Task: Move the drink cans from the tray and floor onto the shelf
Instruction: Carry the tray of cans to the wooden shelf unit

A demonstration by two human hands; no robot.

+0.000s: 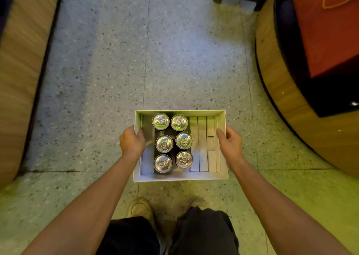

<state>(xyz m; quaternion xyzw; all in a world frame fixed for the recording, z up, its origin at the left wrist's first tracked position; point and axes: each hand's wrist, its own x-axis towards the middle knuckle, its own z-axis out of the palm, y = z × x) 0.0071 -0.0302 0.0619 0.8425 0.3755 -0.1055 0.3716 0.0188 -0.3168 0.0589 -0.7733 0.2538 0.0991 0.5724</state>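
Over the floor, your left hand and right hand grip the tray.
Sealed cans: likely heavy; card may flex, so support underneath.

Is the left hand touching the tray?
Touching. The head view shows the left hand with its fingers curled over the left wall of the tray, gripping it.

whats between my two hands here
In the head view, six upright drink cans in two columns stand between the left hand and right hand, inside the tray both grip, with pale strips on either side.
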